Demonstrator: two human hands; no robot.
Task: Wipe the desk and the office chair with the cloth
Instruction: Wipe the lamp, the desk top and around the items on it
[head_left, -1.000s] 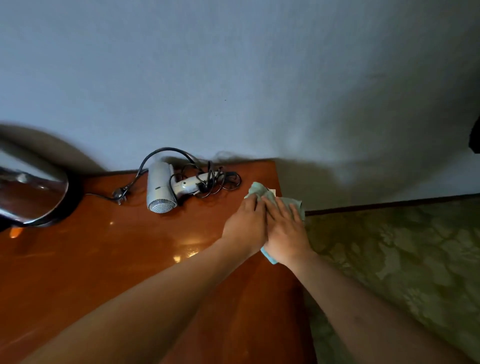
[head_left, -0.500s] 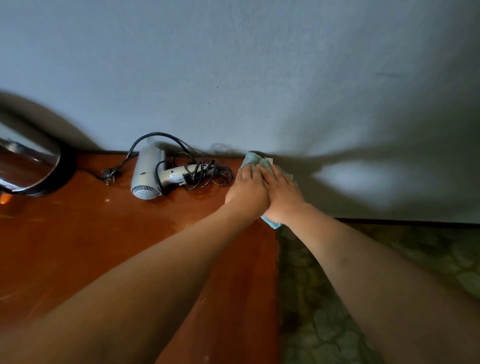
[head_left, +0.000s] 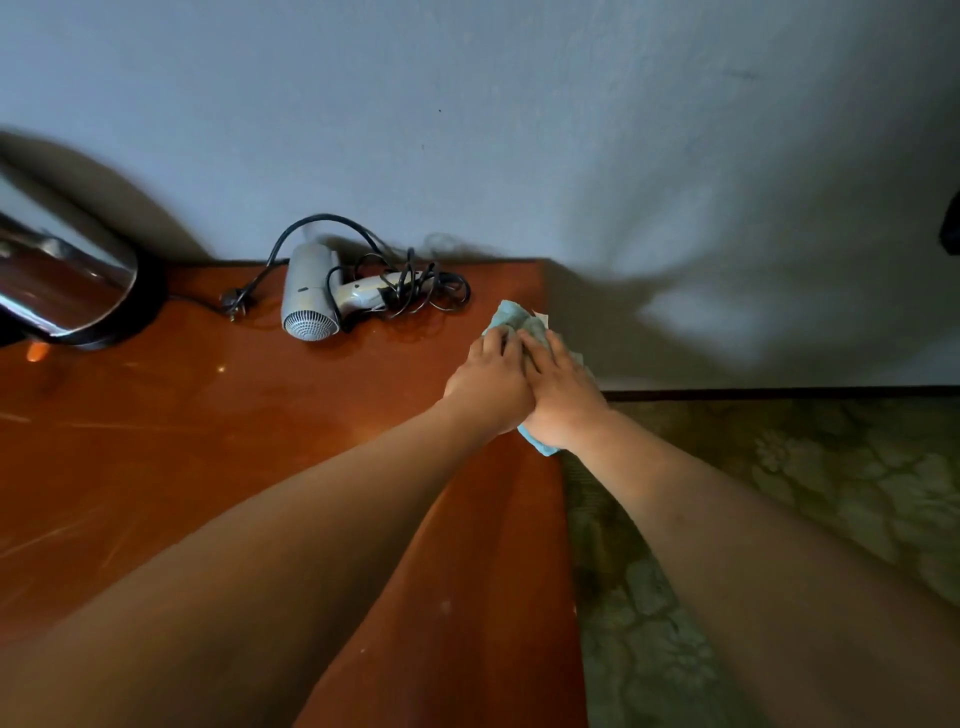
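Observation:
A glossy brown wooden desk (head_left: 260, 441) fills the lower left of the head view. A pale green cloth (head_left: 514, 318) lies on its right edge, near the back corner. My left hand (head_left: 491, 382) and my right hand (head_left: 563, 395) lie side by side, palms down, pressing on the cloth. Cloth sticks out beyond the fingertips and under the right wrist. The office chair is not in view.
A grey hair dryer (head_left: 317, 296) with a tangled black cord (head_left: 415, 283) lies at the back of the desk by the wall. A shiny metal kettle (head_left: 62, 280) stands at the far left. Patterned green carpet (head_left: 779, 519) lies right of the desk.
Both hands slid the cloth forward to the back corner by the wall, then drew it back a little along the right edge.

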